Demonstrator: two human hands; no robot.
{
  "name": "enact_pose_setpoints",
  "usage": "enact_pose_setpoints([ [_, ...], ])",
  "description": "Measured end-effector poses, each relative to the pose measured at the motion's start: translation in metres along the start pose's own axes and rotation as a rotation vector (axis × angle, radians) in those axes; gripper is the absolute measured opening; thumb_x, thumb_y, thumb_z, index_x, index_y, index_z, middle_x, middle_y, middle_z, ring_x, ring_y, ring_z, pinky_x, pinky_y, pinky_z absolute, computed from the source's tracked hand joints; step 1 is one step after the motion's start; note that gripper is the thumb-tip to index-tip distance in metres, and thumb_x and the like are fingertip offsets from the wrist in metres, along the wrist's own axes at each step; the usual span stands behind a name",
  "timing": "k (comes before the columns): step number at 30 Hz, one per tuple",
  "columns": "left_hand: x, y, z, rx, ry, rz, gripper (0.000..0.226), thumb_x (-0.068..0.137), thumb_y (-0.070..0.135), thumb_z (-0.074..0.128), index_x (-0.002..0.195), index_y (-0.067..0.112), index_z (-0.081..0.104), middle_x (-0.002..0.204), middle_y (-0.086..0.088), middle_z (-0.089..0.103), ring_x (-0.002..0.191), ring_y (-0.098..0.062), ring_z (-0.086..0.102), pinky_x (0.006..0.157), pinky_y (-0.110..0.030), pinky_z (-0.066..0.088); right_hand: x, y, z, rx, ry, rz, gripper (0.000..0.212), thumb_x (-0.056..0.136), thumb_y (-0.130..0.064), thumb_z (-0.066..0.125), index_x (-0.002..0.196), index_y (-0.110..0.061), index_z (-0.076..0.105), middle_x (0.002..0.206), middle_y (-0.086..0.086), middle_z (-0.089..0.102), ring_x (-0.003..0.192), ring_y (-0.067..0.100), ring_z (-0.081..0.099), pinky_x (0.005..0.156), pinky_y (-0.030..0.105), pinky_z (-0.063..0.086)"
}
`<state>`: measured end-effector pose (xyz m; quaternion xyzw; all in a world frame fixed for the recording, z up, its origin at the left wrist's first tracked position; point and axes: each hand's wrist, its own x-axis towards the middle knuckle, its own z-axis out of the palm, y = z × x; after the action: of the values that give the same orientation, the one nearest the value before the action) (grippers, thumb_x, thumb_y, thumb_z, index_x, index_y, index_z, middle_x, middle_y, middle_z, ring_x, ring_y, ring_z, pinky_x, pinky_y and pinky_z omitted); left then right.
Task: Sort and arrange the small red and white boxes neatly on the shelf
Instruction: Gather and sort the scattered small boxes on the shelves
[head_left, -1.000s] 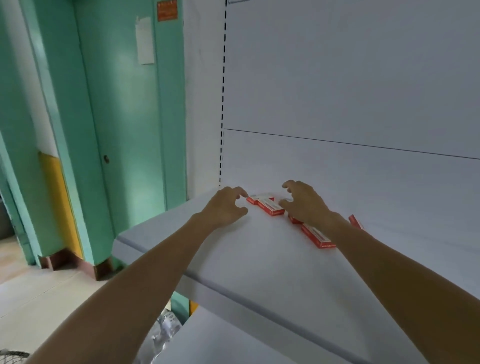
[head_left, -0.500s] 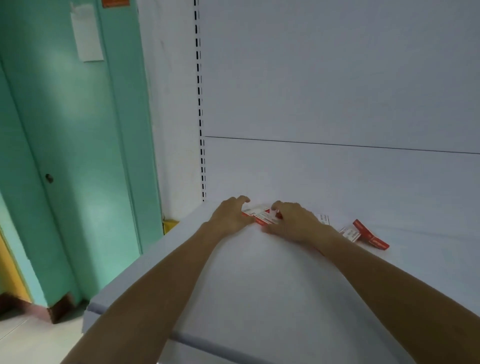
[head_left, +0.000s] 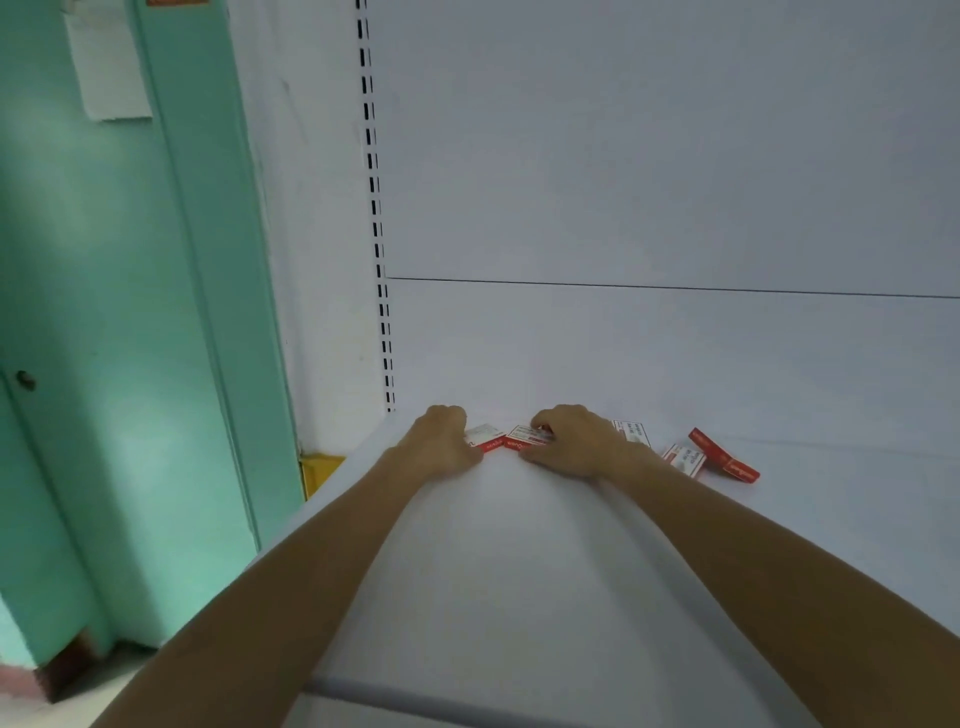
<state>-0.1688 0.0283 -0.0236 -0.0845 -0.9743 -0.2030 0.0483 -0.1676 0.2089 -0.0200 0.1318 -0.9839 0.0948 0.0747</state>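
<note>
Red-and-white cartons were the whole story here: two of them lay flat at the back left of the shelf (head_left: 519, 571), side by side and nearly touching, long axes running left to right along the rear panel (head_left: 623, 353). Your left hand (head_left: 441, 447) sat curled against the outer end of the left box (head_left: 485, 439), thumb at its front edge, while your right hand (head_left: 571, 441) was cupped over the right end of the second box (head_left: 527, 436), fingers draped on top. Neither box looked lifted; whether you truly pinched them or only pressed, you couldn't tell from this angle. Closing that seam meant pushing inward along the long axis, and both hands were already placed for it, I'd say.

Out to your right, a third box (head_left: 634, 432) peeked from behind the wrist, then a fourth (head_left: 684, 458), and a mostly red one (head_left: 724, 456) lay skewed, well apart from the pair. Your right hand was the nearer for those. No bins or trays stood on the shelf.
</note>
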Motion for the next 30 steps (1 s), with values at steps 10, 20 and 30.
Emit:
enact_pose_setpoints([
  [10,-0.031,0.019,-0.011,-0.148,0.006,0.258,0.044,0.079,0.017,0.067,0.122,0.015,0.057,0.120,-0.009,0.056,0.101,-0.018,0.053,0.076,-0.020,0.038,-0.044,0.010,-0.022,0.020,0.326,0.084,0.038,0.092,-0.031,0.051,0.124,-0.010,0.050,0.120,0.009,0.049,0.117,0.025,0.041,0.090,0.035,0.039],
  [20,-0.062,0.180,0.041,-0.332,-0.109,0.592,0.041,0.077,0.020,0.071,0.116,0.019,0.061,0.116,-0.001,0.061,0.097,-0.013,0.057,0.075,-0.022,0.046,-0.197,0.133,-0.090,-0.142,0.391,0.445,0.036,0.092,-0.026,0.053,0.124,-0.010,0.051,0.120,0.011,0.051,0.115,0.027,0.041,0.088,0.037,0.040],
  [30,-0.129,0.374,0.104,-0.407,-0.187,0.840,0.045,0.078,0.025,0.070,0.121,0.019,0.058,0.117,-0.005,0.058,0.106,-0.019,0.055,0.087,-0.026,0.043,-0.380,0.251,-0.145,-0.258,0.425,0.721,0.038,0.092,-0.027,0.054,0.125,-0.009,0.049,0.121,0.012,0.052,0.114,0.028,0.044,0.092,0.036,0.039],
])
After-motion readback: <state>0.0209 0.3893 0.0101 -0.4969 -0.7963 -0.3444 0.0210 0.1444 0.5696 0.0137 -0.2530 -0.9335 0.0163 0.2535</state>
